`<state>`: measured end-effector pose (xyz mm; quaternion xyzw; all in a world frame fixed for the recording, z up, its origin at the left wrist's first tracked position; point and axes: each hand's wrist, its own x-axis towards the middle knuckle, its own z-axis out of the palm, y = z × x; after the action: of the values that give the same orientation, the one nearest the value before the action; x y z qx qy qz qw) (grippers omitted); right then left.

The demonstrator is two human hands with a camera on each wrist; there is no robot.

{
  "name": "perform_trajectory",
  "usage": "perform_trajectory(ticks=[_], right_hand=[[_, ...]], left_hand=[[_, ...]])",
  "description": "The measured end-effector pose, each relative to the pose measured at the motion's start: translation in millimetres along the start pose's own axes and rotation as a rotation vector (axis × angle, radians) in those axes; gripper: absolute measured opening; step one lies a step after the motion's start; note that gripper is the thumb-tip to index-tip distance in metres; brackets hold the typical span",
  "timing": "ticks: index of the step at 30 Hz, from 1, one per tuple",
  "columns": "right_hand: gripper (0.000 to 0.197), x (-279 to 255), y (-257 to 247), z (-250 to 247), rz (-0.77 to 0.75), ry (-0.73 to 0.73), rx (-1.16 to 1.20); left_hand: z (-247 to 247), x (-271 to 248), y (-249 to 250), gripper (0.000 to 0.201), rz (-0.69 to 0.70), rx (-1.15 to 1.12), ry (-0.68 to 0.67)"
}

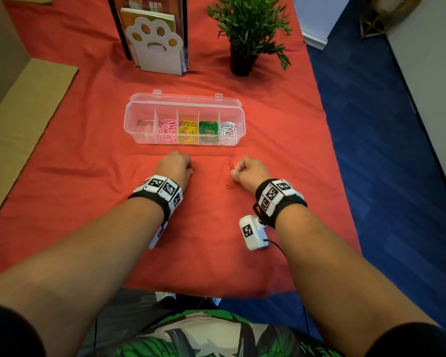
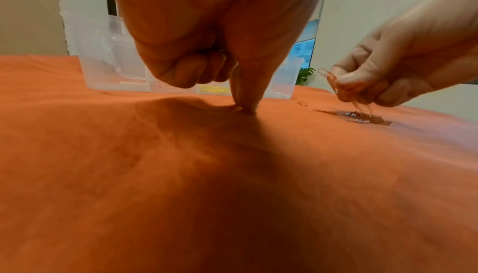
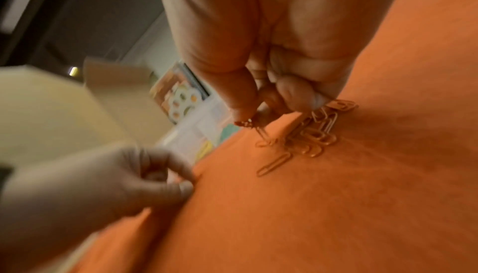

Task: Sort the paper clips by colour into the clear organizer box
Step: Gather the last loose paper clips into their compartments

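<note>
The clear organizer box (image 1: pixel 139 135) stands open on the red cloth, with pink (image 1: pixel 167 130), yellow (image 1: pixel 188 131), green (image 1: pixel 208 130) and white clips (image 1: pixel 228 131) in separate compartments; its leftmost compartment holds no clips. Just in front of it, my left hand (image 1: pixel 191 169) pinches thumb and forefinger down at the cloth (image 2: pixel 245 109), where a thin orange clip end shows. My right hand (image 1: pixel 233 171) grips a bunch of orange clips (image 2: pixel 346 87) just above the cloth. More loose orange clips (image 3: pixel 310 144) lie under and beside it (image 1: pixel 233 186).
A white paw-shaped bookend (image 1: pixel 155 47) with books and a potted plant (image 1: pixel 247 34) stand behind the box. Cardboard (image 1: pixel 23 112) lies at the left. The table's right edge drops to blue floor (image 1: pixel 384 124).
</note>
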<state>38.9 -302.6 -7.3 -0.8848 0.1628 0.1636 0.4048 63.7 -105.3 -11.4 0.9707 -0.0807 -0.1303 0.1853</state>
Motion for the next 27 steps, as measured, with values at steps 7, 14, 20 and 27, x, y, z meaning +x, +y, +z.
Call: perform_trajectory(ticks=[7, 14, 20, 27], right_hand=[[0.025, -7, 15, 1, 0.131, -0.058, 0.285], [0.021, -23, 2, -8, 0.3, -0.153, 0.877], [0.032, -28, 10, -15, 0.361, -0.212, 0.987], [0.013, -24, 16, -10, 0.241, -0.052, 0.27]], left_hand=[[-6, -4, 16, 0.024, -0.204, -0.368, -0.092], [-18, -28, 26, 0.01, -0.583, -1.451, -0.444], [-1, -28, 37, 0.029, -0.553, -1.282, -0.383], [21, -26, 55, 0.011, -0.154, -0.574, -0.202]])
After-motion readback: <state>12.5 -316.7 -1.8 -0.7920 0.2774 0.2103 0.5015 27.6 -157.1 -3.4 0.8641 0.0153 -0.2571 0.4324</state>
